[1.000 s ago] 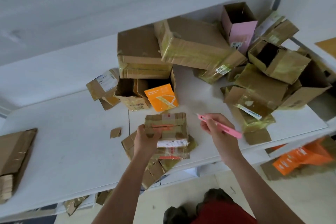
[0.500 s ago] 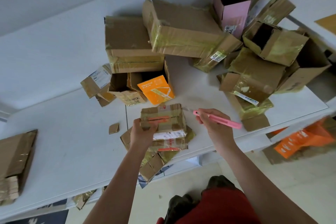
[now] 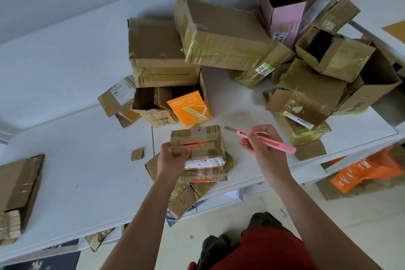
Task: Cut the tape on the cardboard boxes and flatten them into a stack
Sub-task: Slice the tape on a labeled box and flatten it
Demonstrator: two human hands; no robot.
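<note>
1. Small taped box sits on flattened cardboard at the tabletop's near edge, about midway along it.
2. Left hand reaches up from below, fingers curled around the box's left end.
3. Right hand, just right of the box, pinches a pink utility knife, blade pointing left, clear of the box.
4. Unflattened boxes crowd the far right corner.

A pink utility knife with a grey blade is shown at 4 o'clock of an orange printed carton. A brown small box is banded with red-orange tape. A pink-sided box is seen at 1 o'clock. Brown boxes are wrapped in yellowish glossy tape. The table is white.
</note>
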